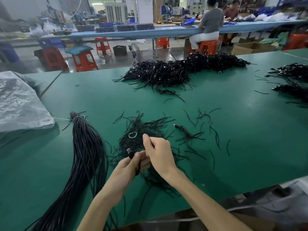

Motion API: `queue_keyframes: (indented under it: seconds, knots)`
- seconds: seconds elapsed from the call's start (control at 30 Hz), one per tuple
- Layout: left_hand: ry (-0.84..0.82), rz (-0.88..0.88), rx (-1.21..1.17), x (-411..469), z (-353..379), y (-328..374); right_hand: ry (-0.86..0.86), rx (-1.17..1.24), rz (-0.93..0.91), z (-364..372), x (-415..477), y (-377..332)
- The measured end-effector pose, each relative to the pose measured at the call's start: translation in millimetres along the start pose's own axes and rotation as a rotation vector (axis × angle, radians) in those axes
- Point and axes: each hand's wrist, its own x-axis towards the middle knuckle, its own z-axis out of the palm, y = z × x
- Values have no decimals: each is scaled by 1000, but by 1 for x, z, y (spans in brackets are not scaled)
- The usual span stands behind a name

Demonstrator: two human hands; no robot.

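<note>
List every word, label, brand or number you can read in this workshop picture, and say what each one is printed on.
No text can be read anywhere in this view.
The cable held in the left hand shows no print.
Any markings on the cardboard boxes and the far machines are too blurred to read.
</note>
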Motion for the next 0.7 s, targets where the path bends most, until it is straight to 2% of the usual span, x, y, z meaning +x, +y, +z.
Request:
queue_keyframes:
  seconds: [0.13, 0.27, 0.47, 0.6, 0.7]
  knots:
    - [-27, 46, -160, -3, 0, 8, -18, 136, 67, -2, -8, -4]
    - [36, 89, -452, -1, 6, 22, -144, 106, 1, 15, -26, -13]
    - [144, 57, -967, 3, 5, 39, -204, 9, 2, 13, -34, -1]
    - [113, 91, -968, 0, -1, 33, -343, -184, -60, 6, -34, 2]
    - [71, 109, -856, -3, -2, 30, -487, -118, 36, 3, -32, 2]
